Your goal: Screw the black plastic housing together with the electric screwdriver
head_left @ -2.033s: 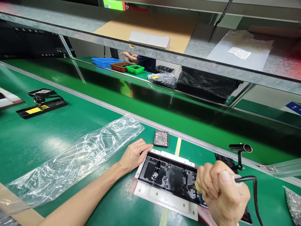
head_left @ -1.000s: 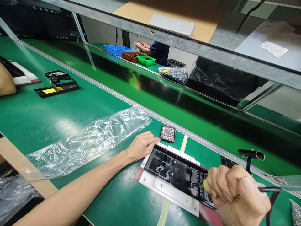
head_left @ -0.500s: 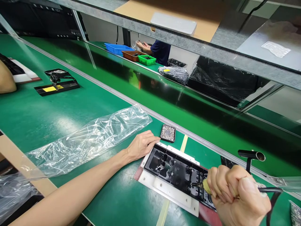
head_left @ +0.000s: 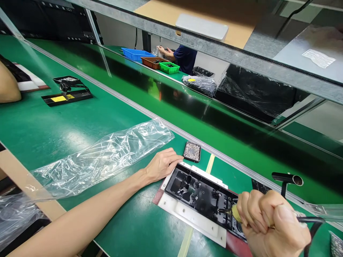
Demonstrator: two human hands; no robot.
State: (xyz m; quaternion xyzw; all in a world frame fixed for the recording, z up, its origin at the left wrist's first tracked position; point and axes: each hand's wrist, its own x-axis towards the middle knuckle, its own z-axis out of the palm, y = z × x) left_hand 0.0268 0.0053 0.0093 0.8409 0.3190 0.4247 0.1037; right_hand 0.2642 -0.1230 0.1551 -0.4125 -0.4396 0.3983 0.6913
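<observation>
My right hand point(head_left: 273, 221) is wrapped round the yellow handle of a soldering iron point(head_left: 235, 213) with a black cord. Its metal tip points left and reaches into a long black plastic housing point(head_left: 203, 192), near the housing's right part. This housing lies in a white fixture point(head_left: 191, 219) on a reddish base. My left hand point(head_left: 163, 164) is closed at the fixture's upper left corner, thumb and forefinger against the edge. Just beyond those fingertips sits a small black tray point(head_left: 192, 151) filled with tiny metal parts.
A clear plastic bag point(head_left: 107, 160) lies left on the green table. A black tubular holder point(head_left: 288, 177) stands at right. Farther left are a black stand point(head_left: 66, 96) and another person's arm point(head_left: 9, 84). Across the partition, another person's hands point(head_left: 166, 53) are near coloured bins point(head_left: 169, 67).
The view has shifted slightly. Both hands stay in nearly the same places, with the iron's tip still inside the housing.
</observation>
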